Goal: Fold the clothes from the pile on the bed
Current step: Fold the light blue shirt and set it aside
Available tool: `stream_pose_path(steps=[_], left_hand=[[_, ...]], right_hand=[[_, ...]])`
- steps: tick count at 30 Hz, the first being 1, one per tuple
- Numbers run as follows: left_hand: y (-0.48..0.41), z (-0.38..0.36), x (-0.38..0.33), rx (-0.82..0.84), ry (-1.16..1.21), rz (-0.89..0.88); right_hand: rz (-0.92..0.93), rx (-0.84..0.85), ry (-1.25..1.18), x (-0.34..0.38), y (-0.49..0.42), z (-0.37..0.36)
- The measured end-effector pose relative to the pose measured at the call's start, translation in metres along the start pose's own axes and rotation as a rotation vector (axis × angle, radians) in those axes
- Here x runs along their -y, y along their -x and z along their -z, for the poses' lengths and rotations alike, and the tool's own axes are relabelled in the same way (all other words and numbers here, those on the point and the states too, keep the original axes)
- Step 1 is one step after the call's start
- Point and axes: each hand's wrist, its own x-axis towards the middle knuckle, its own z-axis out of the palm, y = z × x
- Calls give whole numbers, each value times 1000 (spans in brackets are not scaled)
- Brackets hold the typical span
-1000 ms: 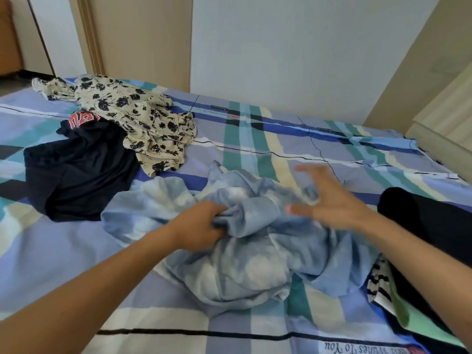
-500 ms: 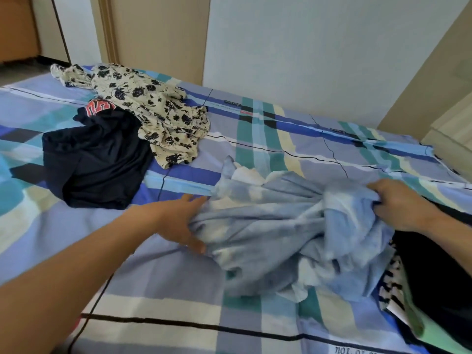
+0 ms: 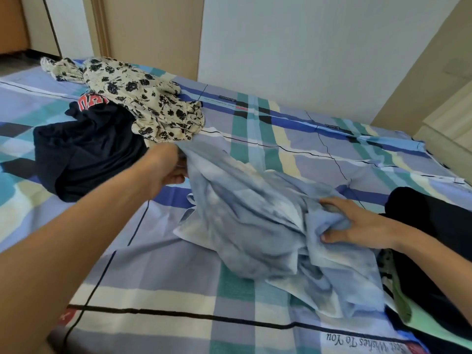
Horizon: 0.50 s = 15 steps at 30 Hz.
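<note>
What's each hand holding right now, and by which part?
Both hold the blue garment: the left hand grips its far left end, and the right hand clutches a bunch of fabric at its right side.

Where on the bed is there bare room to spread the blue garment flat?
Two bare patches of the bed sheet: the near strip in front of the blue garment, and the far stretch beyond it, right of the floral garment. Crowded: far left, where the floral garment overlaps the black shirt, and the right edge, with dark clothes.
</note>
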Motion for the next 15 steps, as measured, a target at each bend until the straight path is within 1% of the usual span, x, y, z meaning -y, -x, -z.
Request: stream_pose_path(steps=[2, 3, 4, 5, 6, 8, 9, 10, 11, 12, 13, 14, 15], left_hand=[[-6, 26, -13, -96, 312, 23], [-11, 39, -17, -133, 424, 25], [-20, 57, -19, -221, 471, 38], [-24, 71, -22, -345, 508, 88], [-36, 89, -21, -447, 434, 90], [-47, 105, -20, -518, 307, -22], [-41, 105, -18, -538, 178, -98], [-32, 100, -19, -609, 65, -147], [-25, 89, -18, -601, -63, -176], [-17, 73, -16, -532, -219, -277], [-5, 54, -12, -420, -424, -396], [8, 36, -8, -268, -598, -519], [24, 17, -1, -29, -731, -603]], right_hand=[[-5, -30, 42, -4, -2, -4], [-1, -57, 50, -7, -3, -6], [2, -87, 44, -7, -4, -9], [1, -108, 32, -8, -5, -11], [-6, -109, 19, -8, -6, -15], [-16, -72, 20, -5, -9, -24], [0, -62, 27, -3, -11, -29], [22, -70, 35, 1, -13, -34], [46, -99, 41, 7, -15, -38], [71, -134, 29, 15, -18, -40], [85, -153, -12, 24, -20, -41], [89, -167, -94, 36, -20, -41], [85, -193, -205, 50, -18, -40]])
